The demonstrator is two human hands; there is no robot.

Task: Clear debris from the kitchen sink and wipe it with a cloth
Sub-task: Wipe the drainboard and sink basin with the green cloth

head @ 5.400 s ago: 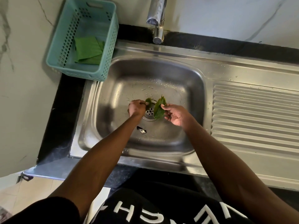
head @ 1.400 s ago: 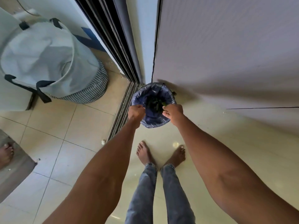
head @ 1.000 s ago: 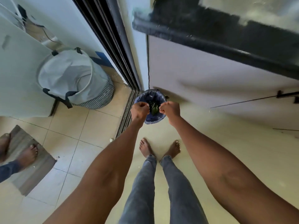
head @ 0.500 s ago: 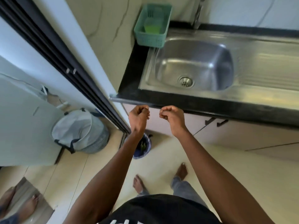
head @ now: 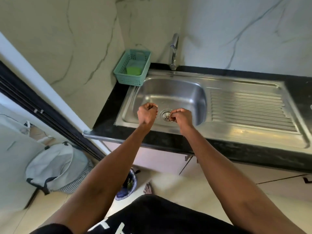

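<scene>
The steel sink (head: 170,92) lies ahead, and its basin shows no leaves around the round drain (head: 166,115). My left hand (head: 147,114) and my right hand (head: 181,115) are raised in front of the basin, one on each side of the drain. Both have their fingers curled in with nothing visible in them. A folded green cloth (head: 133,70) lies in the teal basket (head: 130,80) at the sink's back left corner. On the floor below, the small blue-lined bin (head: 129,186) holds green leaves.
A chrome tap (head: 173,51) stands behind the basin. The ribbed drainboard (head: 249,112) runs to the right. A black counter edge (head: 168,142) fronts the sink. A grey laundry bag (head: 55,168) stands on the floor at left by the sliding door track (head: 42,115).
Earlier my hands took leaves from the sink and dropped them into the floor bin. Since then I have straightened up, and both fists have risen from the counter's edge to the basin.
</scene>
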